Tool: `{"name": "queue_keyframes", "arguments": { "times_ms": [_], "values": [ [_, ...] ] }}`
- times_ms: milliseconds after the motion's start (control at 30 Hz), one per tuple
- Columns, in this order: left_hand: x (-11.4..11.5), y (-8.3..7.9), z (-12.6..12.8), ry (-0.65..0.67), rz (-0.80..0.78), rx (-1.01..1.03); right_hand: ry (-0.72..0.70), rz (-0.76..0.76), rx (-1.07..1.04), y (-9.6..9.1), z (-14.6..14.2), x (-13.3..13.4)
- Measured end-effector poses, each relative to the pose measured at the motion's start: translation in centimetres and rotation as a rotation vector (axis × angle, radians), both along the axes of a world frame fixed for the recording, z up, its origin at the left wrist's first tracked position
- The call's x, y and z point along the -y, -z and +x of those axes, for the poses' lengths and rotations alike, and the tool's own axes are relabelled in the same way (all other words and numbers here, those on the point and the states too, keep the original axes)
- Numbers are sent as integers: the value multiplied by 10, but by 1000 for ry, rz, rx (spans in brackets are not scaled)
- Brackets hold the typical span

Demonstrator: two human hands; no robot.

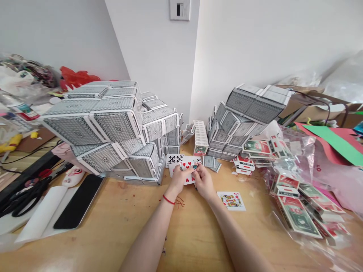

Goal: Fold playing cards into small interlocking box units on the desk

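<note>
Your left hand (180, 179) and right hand (204, 182) pinch what looks like a seven of hearts (187, 180) at the frame's centre; press lightly (thin stock creases easily), keeping its edges square.

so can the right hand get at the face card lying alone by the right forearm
Probably yes: the face card lies flat on the table with no other card on top. The right hand, busy at the heart card, would likely have to draw back first.
</note>
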State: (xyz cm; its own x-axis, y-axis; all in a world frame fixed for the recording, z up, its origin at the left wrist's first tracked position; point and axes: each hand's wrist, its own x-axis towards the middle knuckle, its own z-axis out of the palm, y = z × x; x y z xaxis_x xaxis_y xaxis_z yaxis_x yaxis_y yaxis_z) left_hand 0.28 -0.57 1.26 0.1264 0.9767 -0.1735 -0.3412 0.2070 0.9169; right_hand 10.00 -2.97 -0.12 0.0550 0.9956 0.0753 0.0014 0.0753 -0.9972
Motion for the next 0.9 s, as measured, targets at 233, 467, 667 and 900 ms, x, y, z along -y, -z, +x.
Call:
{"name": "queue_keyframes", "arguments": {
  "times_ms": [233,467,667,900],
  "values": [
    [-4,-4,0,-100,-30,98,-114,116,69,-6,0,2],
    [-5,1,1,-173,27,-85,-98,-2,-35,-4,-3,4],
    [-9,0,-8,-11,24,118,-42,-148,-275,-4,12,-4],
    [-9,-3,-14,31,139,-179,-35,-126,-131,-4,20,-5]
  ]
}}
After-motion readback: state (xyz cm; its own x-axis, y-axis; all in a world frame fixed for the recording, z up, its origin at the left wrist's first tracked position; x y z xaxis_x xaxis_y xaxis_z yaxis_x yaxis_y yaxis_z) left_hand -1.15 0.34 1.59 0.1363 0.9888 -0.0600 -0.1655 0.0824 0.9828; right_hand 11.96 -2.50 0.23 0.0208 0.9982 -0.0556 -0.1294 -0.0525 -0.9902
